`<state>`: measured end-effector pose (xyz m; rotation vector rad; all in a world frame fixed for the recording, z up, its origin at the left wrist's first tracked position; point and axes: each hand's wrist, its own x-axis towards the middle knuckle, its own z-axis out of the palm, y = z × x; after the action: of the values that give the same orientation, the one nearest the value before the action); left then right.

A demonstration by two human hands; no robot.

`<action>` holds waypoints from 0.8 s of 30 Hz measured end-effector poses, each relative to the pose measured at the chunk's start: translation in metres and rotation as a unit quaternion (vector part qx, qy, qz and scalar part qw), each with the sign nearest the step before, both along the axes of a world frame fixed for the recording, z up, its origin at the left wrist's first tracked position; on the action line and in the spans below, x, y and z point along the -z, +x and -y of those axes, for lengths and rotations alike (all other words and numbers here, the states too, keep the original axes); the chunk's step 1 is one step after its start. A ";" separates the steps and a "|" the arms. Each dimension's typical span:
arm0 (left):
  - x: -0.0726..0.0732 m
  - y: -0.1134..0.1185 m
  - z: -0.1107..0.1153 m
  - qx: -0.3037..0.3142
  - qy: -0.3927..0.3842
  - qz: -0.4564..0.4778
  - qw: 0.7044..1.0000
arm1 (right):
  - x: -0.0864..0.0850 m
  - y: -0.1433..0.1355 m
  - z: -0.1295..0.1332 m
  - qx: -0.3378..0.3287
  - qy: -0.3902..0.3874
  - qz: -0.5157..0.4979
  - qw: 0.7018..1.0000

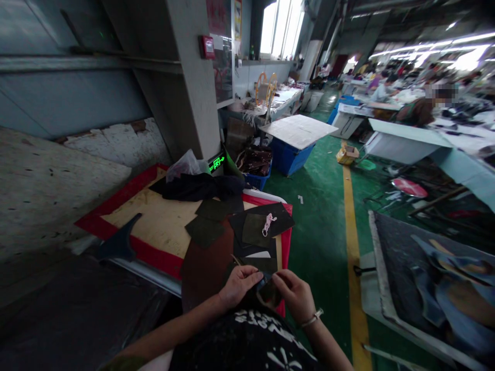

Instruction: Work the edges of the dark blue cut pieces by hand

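Close to my body, at the near edge of a red-bordered table [164, 221], both hands are raised together. My left hand [240, 285] pinches a small dark piece of material [266, 292], which looks like cloth, between thumb and forefinger. On the opposite side of that piece, my right hand [297, 296], with a bracelet at its wrist, also grips it. Its exact shape is too dark to make out. Beneath and beyond lie a brown sheet [209, 265], dark green cut pieces [204, 232] and a white slip [258, 254]. A pink band [267, 224] rests on dark sheets.
Dark cloth [201, 186] and a clear plastic bag [185, 165] lie at the table's back. A blue bin with a white board [297, 130] stands ahead. To the right, a cart [386, 268] carries denim pieces [452, 293]. People sit at worktables farther off.
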<state>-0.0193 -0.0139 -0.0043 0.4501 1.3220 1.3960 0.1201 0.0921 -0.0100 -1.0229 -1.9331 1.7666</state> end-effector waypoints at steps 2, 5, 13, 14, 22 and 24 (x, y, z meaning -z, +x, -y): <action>0.002 -0.003 0.001 0.003 -0.011 -0.007 1.000 | -0.010 -0.001 0.000 -0.021 0.081 -0.013 0.996; 0.005 -0.006 0.000 0.015 -0.010 -0.030 0.999 | -0.022 -0.006 0.004 -0.077 0.150 -0.020 0.985; 0.006 -0.009 0.001 0.033 0.003 -0.056 0.998 | -0.018 -0.014 0.011 -0.086 0.233 0.019 0.968; 0.007 -0.009 0.001 0.029 0.001 -0.056 0.998 | -0.015 -0.016 0.012 -0.078 0.236 0.026 0.968; 0.015 -0.005 0.001 -0.049 0.003 -0.062 0.997 | 0.002 -0.021 0.021 0.020 0.048 0.027 0.998; 0.014 -0.004 0.001 -0.062 0.009 -0.068 0.996 | 0.004 -0.018 0.021 0.035 -0.028 0.011 0.999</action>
<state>-0.0229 -0.0151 -0.0183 0.4880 1.4703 1.5023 0.1017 0.0710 -0.0143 -1.1190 -1.8458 1.7879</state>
